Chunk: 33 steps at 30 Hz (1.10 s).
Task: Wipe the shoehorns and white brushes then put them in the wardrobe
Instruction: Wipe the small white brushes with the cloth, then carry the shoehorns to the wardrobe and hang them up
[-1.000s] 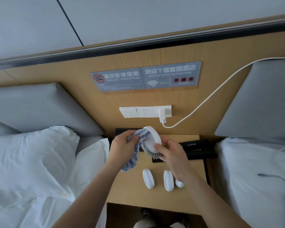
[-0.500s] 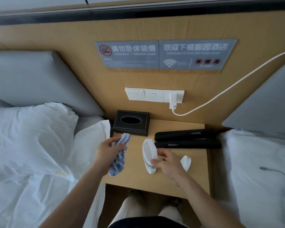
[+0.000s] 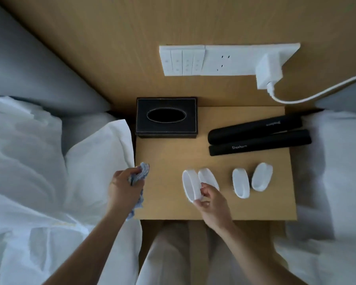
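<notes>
**Head view, looking down on a bedside table set between two beds.** The left hand is curled round a bunched blue-and-white cloth at the table's left edge, probably to keep the cloth ready while the other hand handles the piece being cleaned; the right hand pinches the near end of the first brush between thumb and bent fingers; whether that brush rests on the table or is just clear of it cannot be told. A second brush lies just beside it; a third brush, dark bristles showing at its left side, and a fourth brush sit together further right; the four form a row along the near edge, within easy reach. Behind them the rear shoehorn and the front shoehorn lie parallel and close together, running to the right edge; a black tissue box occupies the rear left corner. No wardrobe is in view; the work appears to be at the wiping stage, with every item on the table.
</notes>
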Motion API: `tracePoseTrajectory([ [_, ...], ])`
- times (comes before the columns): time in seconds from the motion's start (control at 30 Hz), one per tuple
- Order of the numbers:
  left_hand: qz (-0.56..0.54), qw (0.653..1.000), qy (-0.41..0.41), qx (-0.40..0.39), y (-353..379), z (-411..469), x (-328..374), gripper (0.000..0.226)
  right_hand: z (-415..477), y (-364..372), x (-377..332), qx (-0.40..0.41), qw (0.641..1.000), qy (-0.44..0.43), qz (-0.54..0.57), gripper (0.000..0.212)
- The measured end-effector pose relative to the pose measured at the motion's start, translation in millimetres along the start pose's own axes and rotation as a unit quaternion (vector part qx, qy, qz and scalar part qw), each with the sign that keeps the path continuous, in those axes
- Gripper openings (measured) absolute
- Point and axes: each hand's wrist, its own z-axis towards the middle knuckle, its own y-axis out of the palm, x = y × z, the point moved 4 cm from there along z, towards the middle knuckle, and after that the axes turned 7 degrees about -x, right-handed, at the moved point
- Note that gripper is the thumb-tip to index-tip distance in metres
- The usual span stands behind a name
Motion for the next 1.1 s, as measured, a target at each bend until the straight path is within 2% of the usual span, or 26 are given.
tracePoseTrajectory([
  [0.23,0.037,0.999,0.038,-0.001,35,55,-43,0.037,23,35,37,0.078,0.997,0.02,0.0,0.025],
  [0.33,0.064,0.997,0.045,-0.005,55,73,-55,0.049,28,46,47,0.119,0.992,0.04,0.008,0.021],
  [0.43,0.102,0.993,0.046,-0.037,74,85,-66,0.065,32,48,51,0.136,0.987,0.073,0.046,0.028],
  [0.57,0.147,0.987,0.044,-0.053,77,82,-66,0.065,25,39,42,0.159,0.984,0.075,0.038,0.036],
  [0.67,0.19,0.977,0.093,-0.01,68,69,-47,0.062,17,17,28,0.197,0.974,0.076,0.085,0.031],
  [0.8,0.181,0.962,0.202,0.021,68,51,5,0.037,23,-38,12,0.204,0.943,0.069,0.255,0.027],
  [0.93,0.145,0.948,0.279,-0.047,97,39,71,0.024,38,-92,15,0.222,0.912,0.075,0.336,0.023],
  [1.1,0.141,0.946,0.276,-0.095,155,53,133,0.029,62,-139,37,0.214,0.9,0.106,0.365,0.005],
])
